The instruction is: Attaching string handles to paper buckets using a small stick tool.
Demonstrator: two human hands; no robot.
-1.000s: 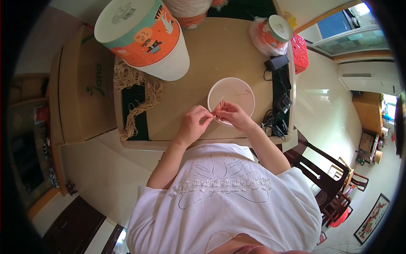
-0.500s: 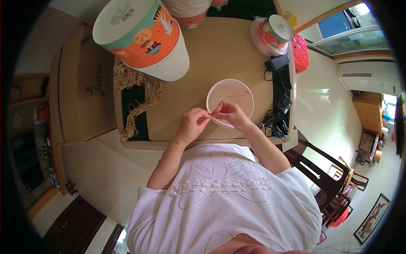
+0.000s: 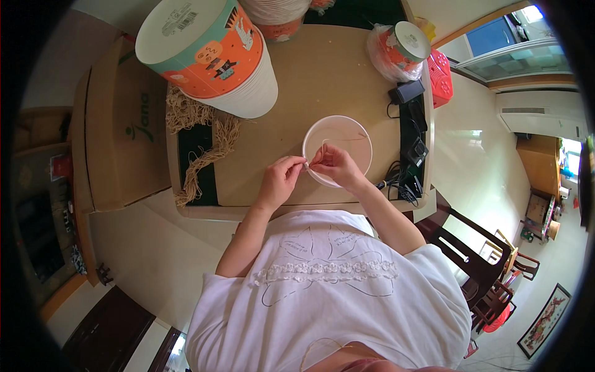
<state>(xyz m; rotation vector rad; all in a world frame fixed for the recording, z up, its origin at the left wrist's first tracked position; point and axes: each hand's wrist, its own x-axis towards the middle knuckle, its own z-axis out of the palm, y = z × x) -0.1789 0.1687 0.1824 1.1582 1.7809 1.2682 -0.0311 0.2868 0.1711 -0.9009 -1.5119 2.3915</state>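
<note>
Desk (image 3: 322, 80): tan top, near edge running just in front of the person's torso, right edge dropping to pale floor. Bare surface lies in the middle, between the big tub and the hoop; the left and right margins are taken up.

White hoop (image 3: 338, 150): round, flat on the desk, right of centre and close to the near edge. A thin cord or thread crosses it, too fine to follow.

Left hand (image 3: 282, 181): fingers pinched shut at the hoop's near-left rim, on what looks like the thread end; the thing pinched is too small to tell.

Right hand (image 3: 333, 166): resting over the hoop's lower part, fingertips closed and meeting those of the left hand at the same spot.

Large tub (image 3: 211, 56): orange and white, cartoon print, lid on, far left of the desk, well apart from the hands.

Jute netting (image 3: 201, 146): loose, straw-coloured, over a dark green mat (image 3: 197, 170), left of the left hand.

Cardboard box (image 3: 118, 136): against the desk's left side.

Small wrapped canister (image 3: 400, 49): far right corner.

Black chargers and cables (image 3: 412, 152): along the right edge, just beside the hoop, crowding that side.

Red basket (image 3: 441, 74): off the right edge.
</note>
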